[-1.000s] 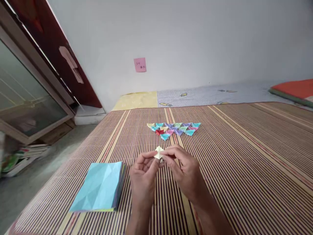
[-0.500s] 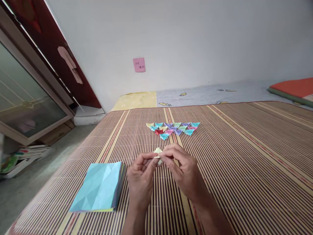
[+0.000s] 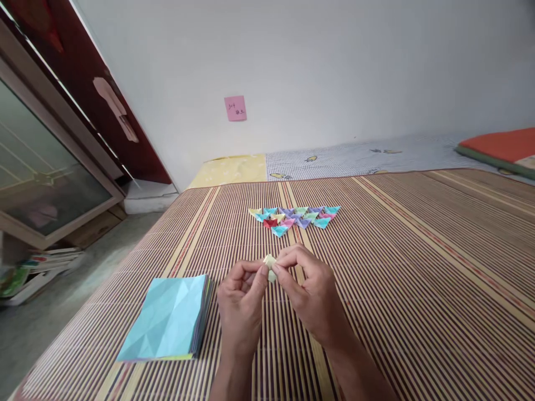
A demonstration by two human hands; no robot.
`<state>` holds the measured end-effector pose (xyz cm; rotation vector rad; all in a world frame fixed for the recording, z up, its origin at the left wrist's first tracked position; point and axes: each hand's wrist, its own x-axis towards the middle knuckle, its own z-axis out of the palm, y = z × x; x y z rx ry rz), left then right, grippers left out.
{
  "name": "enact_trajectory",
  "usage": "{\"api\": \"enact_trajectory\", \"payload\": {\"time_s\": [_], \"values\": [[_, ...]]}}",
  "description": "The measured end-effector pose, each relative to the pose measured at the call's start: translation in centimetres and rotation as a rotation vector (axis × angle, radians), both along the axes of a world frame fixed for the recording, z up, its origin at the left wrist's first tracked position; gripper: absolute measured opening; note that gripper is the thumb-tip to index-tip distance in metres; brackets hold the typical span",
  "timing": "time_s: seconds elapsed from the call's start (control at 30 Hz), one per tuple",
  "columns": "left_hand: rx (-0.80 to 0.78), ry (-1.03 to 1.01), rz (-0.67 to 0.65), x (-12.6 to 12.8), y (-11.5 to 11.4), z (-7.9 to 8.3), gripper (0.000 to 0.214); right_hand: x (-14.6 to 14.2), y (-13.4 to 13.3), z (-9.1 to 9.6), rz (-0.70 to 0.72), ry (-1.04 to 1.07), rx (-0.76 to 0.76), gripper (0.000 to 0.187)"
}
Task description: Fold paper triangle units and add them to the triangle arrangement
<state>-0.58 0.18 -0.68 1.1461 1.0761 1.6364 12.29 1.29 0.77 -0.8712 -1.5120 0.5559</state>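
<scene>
Between my two hands is a small piece of folded pale yellow paper (image 3: 270,262), held up above the striped mat. My left hand (image 3: 242,289) pinches its left edge between thumb and index finger. On its right side, the thumb and fingertips of my right hand (image 3: 307,287) close on it. The fingertips cover part of the paper's sides. Beyond the hands, several small folded paper boats (image 3: 295,218) in blue, purple, pink, green, yellow and red lie grouped in rows. A stack of creased paper sheets (image 3: 165,317), light blue on top, rests to the left of my left hand.
The striped bamboo mat (image 3: 397,278) covers the bed, with a patterned sheet (image 3: 334,159) showing along the wall. A pink note (image 3: 235,108) is stuck to the wall. An orange folded cloth (image 3: 501,146) lies at the far right. Books (image 3: 45,270) are on the floor at left.
The folded yellow paper has been tilted or opened a little, so more of its face shows between the thumbs. Both hands keep their pinch in nearly the same place.
</scene>
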Motion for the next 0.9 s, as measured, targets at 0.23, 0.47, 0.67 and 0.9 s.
{"api": "enact_trajectory", "payload": {"time_s": [0.23,0.47,0.67,0.9], "values": [[-0.029,-0.085,0.025,0.2,0.1,0.2,0.017,-0.3,-0.2,0.0,-0.039,0.058,-0.059,0.016],[-0.103,-0.167,-0.102,0.3,0.3,0.4,0.026,-0.4,-0.5,0.2,-0.115,0.05,-0.098,0.008],[-0.108,-0.137,-0.194,0.3,0.4,0.1,0.021,-0.2,-0.3,-0.1,-0.08,0.14,-0.197,0.014],[-0.06,0.076,-0.209,0.0,0.0,0.6,0.021,0.5,-0.1,0.2,0.221,0.207,-0.364,0.018]]}}
